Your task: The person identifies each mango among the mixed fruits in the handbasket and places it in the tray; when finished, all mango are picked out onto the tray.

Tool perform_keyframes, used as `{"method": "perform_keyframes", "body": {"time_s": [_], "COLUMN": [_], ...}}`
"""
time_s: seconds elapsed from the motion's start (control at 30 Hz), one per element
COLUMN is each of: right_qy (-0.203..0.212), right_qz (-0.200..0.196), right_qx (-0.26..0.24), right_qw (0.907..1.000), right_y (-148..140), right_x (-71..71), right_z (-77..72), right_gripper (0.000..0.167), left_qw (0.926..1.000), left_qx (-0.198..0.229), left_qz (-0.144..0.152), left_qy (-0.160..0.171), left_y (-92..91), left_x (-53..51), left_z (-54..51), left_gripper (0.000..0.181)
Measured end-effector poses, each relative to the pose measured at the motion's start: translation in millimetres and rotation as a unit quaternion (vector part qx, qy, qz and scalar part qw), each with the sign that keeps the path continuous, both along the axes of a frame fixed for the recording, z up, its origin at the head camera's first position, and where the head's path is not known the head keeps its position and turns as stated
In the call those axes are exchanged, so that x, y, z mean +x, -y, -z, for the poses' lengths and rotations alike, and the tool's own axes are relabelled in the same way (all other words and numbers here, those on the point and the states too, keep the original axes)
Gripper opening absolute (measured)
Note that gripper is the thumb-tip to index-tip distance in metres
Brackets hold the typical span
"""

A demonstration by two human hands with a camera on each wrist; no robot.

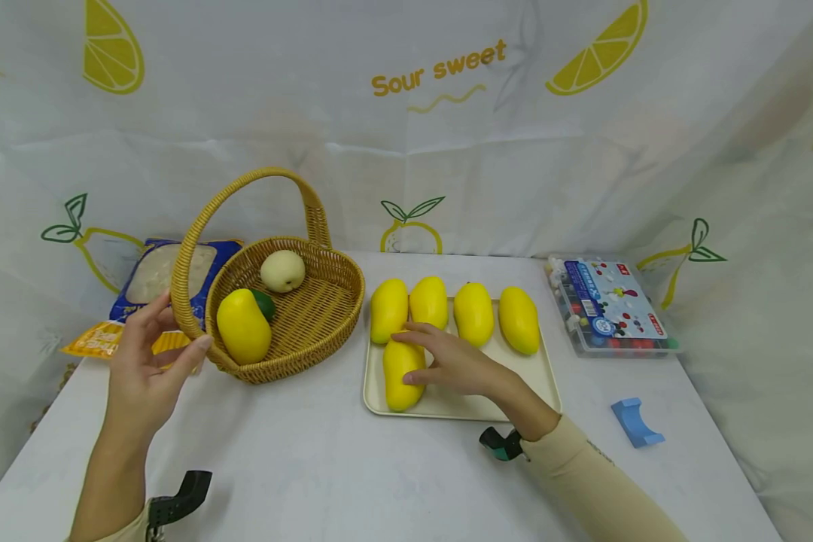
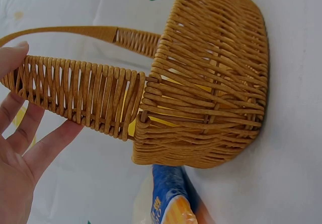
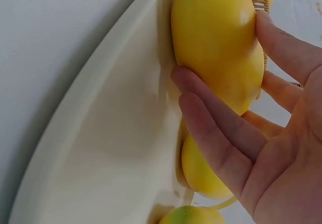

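A wicker basket [image 1: 321, 312] with a tall arched handle [image 2: 85, 93] stands on the left of the table. My left hand [image 1: 145, 369] holds the near base of that handle, thumb on one edge and fingers on the other. Inside the basket lie a yellow mango [image 1: 242, 327], a pale round fruit [image 1: 283, 271] and a partly hidden green one [image 1: 264, 303]. On a cream tray [image 1: 461, 409], my right hand [image 1: 457, 365] grips the near-left mango [image 1: 400, 380], its thumb and fingers on opposite sides. Several other mangoes [image 1: 473, 315] line the tray's far side.
Behind the basket lean a blue bag [image 1: 213, 278] and an orange packet [image 1: 98, 340]. A clear plastic case [image 1: 610, 305] of coloured pieces sits at the back right, with a blue curved block [image 1: 635, 423] nearer me. A printed curtain [image 1: 447, 173] hangs behind the table.
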State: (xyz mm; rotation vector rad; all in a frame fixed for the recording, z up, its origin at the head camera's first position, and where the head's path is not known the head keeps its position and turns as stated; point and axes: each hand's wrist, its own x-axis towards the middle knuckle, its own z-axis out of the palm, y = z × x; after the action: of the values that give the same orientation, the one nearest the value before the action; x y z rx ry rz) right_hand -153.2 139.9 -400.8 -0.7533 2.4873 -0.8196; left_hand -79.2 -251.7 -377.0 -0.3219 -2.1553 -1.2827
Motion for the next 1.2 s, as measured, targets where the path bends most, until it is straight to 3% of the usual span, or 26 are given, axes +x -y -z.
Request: {"method": "perform_keyframes", "body": {"time_s": [0.27, 0.63, 0.9, 1.2], "right_qy": [-0.017, -0.003, -0.004, -0.054], "right_qz": [0.0, 0.015, 0.026, 0.03], "right_qx": [0.01, 0.008, 0.003, -0.003], "right_qw": [0.9998, 0.9998, 0.9996, 0.9981], "right_y": [-1.5, -7.5, -9.7, -0.6], "right_x": [-0.5, -3.0, -6.7, -12.8], "right_z": [-1.8, -11.8, -23.7, -27.8], "right_gripper": [0.068, 0.068, 0.066, 0.057], "left_qw": [1.0, 0.9997, 1.0, 1.0], "left_qx": [0.001, 0.003, 0.004, 0.001], "left_qz": [-0.002, -0.01, 0.002, -0.001], "left_qy": [0.004, 0.021, 0.001, 0.003], "left_y": [0.6, 0.5, 0.0, 1.3], "left_x": [-0.3, 0.4, -0.2, -0.4], "left_z": [0.8, 0.6, 1.5, 1.9], "left_gripper": [0.074, 0.078, 0.074, 0.074]}}
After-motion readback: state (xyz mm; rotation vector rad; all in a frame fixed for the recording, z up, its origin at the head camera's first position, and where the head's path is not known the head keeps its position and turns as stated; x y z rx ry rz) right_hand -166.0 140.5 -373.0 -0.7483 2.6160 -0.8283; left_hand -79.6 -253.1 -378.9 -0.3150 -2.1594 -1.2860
